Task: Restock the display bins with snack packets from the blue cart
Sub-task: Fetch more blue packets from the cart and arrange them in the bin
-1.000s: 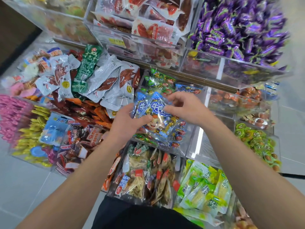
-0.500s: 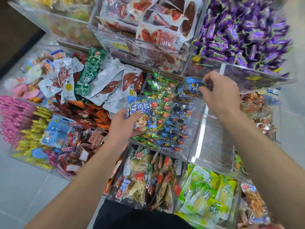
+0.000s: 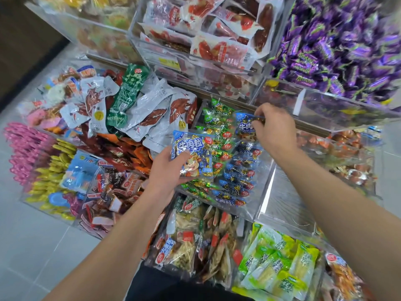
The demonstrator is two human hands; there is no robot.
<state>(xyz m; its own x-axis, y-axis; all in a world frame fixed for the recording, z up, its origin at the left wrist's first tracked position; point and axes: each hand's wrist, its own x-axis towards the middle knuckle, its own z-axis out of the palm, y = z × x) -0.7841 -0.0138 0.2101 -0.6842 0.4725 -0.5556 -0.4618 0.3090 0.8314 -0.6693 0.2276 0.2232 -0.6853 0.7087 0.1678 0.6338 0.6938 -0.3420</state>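
Scanning from the left, the clear acrylic bins of pink and yellow wrapped sweets [image 3: 39, 161] and the heap of white vacuum-sealed meat packets [image 3: 152, 118] already looked full, so the restocking there seemed finished or not needed. Nearer the middle, the left hand [image 3: 167, 170] grasped a blue foil beef-granule packet with a cartoon calf [image 3: 193, 157], thumb on its face and fingers curled beneath, holding it just above the near-left corner of the clear acrylic bin of blue and green beef-granule packets [image 3: 263, 183]. That bin held a fair layer of packets but showed room on its right side, so I judged it partly filled. To the right and farther off, the right hand [image 3: 274, 129] pinched a second blue beef-granule packet [image 3: 244, 127] at its top edge and held it low over the bin's far end, apparently about to set it down. Right of this bin, a clear acrylic compartment [image 3: 286, 200] showed only its bare floor, so more stock was probably wanted. The blue cart was out of view, so what remained in it could not be told.
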